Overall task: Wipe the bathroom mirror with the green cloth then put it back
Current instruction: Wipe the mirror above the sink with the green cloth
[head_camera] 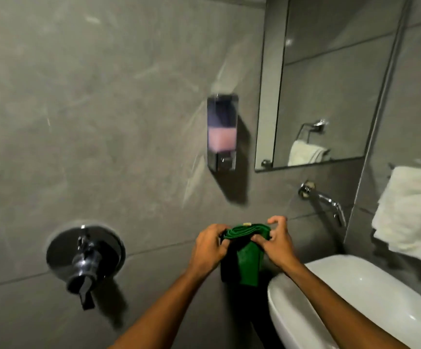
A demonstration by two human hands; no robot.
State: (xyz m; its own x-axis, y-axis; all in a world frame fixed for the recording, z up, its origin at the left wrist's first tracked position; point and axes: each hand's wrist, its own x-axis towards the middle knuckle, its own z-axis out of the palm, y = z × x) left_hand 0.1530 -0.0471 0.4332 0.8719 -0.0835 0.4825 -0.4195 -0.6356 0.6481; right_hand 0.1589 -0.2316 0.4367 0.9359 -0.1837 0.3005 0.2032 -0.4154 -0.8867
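Observation:
The green cloth hangs folded against the grey tiled wall, low in the middle of the head view, just left of the basin. My left hand grips its upper left edge. My right hand pinches its upper right edge, with thumb and fingers closed on the fabric. What the cloth hangs from is hidden behind my hands. The bathroom mirror is mounted on the wall above and to the right, well apart from the cloth; it reflects a towel ring and a white towel.
A white basin sits at the lower right, a chrome wall tap above it. A white towel hangs at the far right. A wall soap dispenser holds pink liquid. A chrome valve handle sticks out at lower left.

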